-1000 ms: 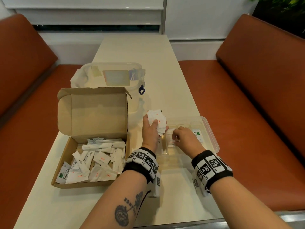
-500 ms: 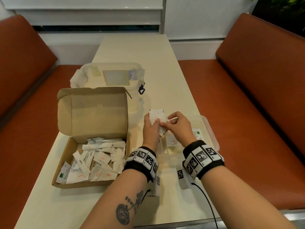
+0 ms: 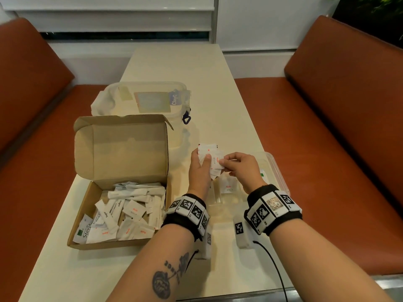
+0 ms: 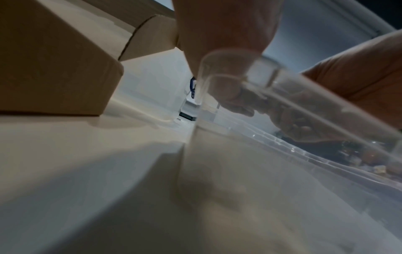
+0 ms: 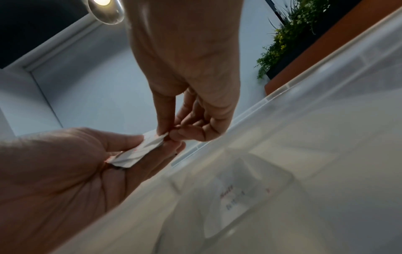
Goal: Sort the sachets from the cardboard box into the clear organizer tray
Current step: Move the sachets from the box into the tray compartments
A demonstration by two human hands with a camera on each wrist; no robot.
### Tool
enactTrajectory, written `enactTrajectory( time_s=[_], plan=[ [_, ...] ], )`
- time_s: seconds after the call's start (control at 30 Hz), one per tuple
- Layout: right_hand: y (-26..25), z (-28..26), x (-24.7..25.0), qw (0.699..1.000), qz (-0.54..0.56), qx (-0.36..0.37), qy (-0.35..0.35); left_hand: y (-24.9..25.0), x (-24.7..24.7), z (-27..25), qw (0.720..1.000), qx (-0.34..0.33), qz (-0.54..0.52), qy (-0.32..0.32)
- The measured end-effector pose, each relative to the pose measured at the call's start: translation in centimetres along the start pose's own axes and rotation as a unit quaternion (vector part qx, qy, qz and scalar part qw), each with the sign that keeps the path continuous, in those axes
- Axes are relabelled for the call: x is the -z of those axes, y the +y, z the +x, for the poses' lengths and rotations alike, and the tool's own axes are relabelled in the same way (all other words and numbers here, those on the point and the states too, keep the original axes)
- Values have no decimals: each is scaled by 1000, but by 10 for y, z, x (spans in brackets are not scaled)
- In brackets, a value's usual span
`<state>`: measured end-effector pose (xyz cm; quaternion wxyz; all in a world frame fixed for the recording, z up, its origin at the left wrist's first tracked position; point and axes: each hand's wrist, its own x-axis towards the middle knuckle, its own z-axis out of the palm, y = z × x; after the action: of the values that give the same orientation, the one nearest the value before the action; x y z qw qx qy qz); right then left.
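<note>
Cream worktop point(image 3: 218, 88) between two orange bench seats point(image 3: 327, 118). Lidded clear storage container point(image 3: 113, 99) stands behind the open cardboard box point(image 3: 122, 149), whose raised flap blocks part of it. Box holds a loose heap of sachets point(image 3: 130, 211): white, red "Salt" print, long "Sugar" sticks, one green-logo Stevia. Clear organizer tray point(image 3: 275, 171) sits right of the box, mostly hidden under both hands; one Salt sachet point(image 3: 229, 185) lies in a compartment. Left hand point(image 3: 199, 171) grips a fanned stack of salt sachets point(image 3: 209, 153) above the tray's left edge, thumb across them. Right hand point(image 3: 242, 168) fingers point(image 5: 165, 118) pinch a corner of the stack.
</note>
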<state>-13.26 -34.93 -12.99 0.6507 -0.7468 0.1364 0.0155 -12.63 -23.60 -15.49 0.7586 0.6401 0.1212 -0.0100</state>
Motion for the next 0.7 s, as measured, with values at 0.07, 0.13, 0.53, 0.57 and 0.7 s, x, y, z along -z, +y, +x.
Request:
enactTrajectory(
  time_s=[0.07, 0.13, 0.53, 0.57, 0.7],
  plan=[
    [-1, 1, 1, 1000, -4, -7, 6, -1, 0, 1, 1000, -2, 6, 0],
    [-2, 2, 2, 1000, -5, -9, 12, -2, 1, 2, 1000, -9, 19, 2],
    [2, -4, 31, 940, -333, 48, -52, -8, -1, 4, 999, -5, -25, 26],
    [3, -5, 31, 928, -361, 55, -70, -9, -1, 4, 999, -7, -30, 24],
    [9, -5, 25, 889, -435, 78, -120, -9, -2, 5, 998, -7, -53, 16]
  ],
)
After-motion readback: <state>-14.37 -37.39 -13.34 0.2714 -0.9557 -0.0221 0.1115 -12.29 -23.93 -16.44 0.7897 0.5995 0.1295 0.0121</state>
